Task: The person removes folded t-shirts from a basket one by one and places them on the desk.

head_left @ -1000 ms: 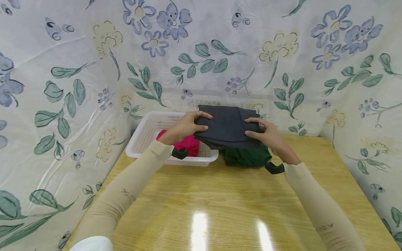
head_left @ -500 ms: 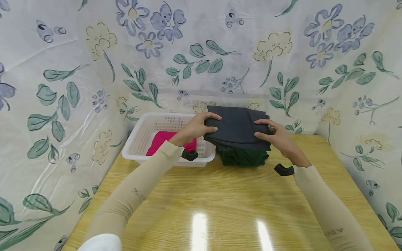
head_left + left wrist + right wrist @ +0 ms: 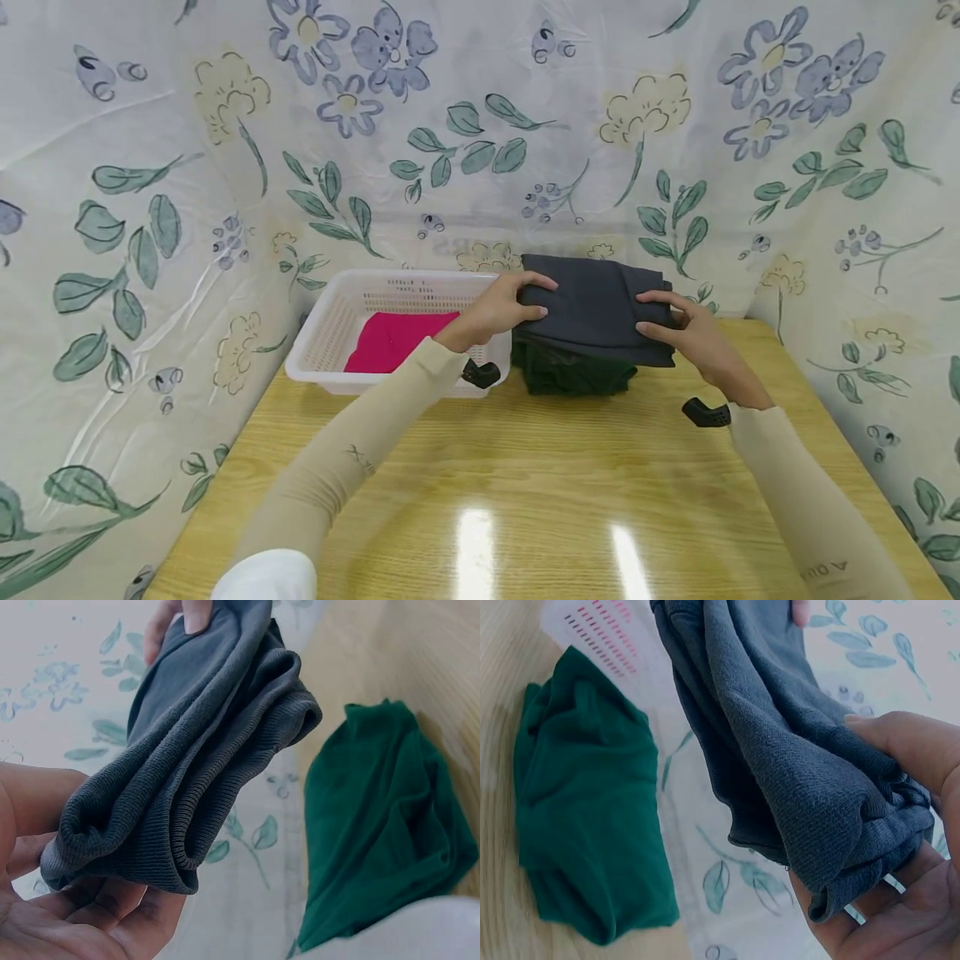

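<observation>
A folded dark grey garment (image 3: 596,304) with ribbed edges is held level between both hands. My left hand (image 3: 498,310) grips its left end, thumb on the near side and fingers beneath, as the left wrist view shows. At the opposite end my right hand (image 3: 693,337) pinches the folded layers between thumb and fingers. Below the grey bundle lies a folded green garment (image 3: 577,375) on the table; both wrist views show a gap between the two. The green cloth (image 3: 386,825) is partly hidden by the grey one in the head view.
Left of the green garment stands a white plastic basket (image 3: 307,354) with a red-pink cloth (image 3: 390,342) inside. Wooden table (image 3: 547,475) stretches toward the person. A floral sheet (image 3: 480,167) hangs behind and along both sides.
Both hands have carried the grey garment to the right, away from above the basket and over the green garment. More of the red-pink cloth shows now.
</observation>
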Demonstrator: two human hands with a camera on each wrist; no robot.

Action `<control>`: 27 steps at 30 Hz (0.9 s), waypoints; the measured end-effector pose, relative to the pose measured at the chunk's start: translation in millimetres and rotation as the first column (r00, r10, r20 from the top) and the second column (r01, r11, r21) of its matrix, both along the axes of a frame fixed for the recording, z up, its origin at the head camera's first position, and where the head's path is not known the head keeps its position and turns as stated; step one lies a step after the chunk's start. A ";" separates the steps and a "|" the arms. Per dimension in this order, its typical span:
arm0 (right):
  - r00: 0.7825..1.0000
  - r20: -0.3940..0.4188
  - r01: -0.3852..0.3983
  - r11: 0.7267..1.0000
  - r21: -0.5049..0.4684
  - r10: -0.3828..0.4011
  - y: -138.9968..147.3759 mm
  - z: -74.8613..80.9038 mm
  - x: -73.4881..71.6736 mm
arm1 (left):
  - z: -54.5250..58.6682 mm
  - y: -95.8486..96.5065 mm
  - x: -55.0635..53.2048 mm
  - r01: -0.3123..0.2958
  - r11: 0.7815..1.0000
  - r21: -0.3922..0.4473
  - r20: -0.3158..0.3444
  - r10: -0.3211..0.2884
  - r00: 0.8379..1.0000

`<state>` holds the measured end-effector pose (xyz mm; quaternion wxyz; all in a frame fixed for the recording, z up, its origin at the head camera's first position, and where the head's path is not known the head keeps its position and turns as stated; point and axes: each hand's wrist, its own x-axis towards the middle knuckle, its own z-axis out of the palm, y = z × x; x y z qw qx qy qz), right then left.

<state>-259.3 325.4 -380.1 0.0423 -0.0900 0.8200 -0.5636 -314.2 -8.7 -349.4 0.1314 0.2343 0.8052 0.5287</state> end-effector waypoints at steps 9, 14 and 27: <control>0.999 -0.037 0.042 0.998 0.054 -0.040 24.7 -8.1 8.7 | -5.8 26.5 -0.2 0.042 0.999 -0.015 -0.003 -0.042 0.999; 0.997 -0.054 0.050 0.997 0.058 -0.047 35.9 -13.0 11.8 | -11.2 41.4 -0.3 0.053 0.999 0.013 0.020 -0.053 0.998; 0.990 -0.094 0.109 0.991 0.084 -0.101 71.6 -30.8 18.1 | -24.5 81.6 3.4 0.037 0.999 -0.009 -0.003 -0.037 0.999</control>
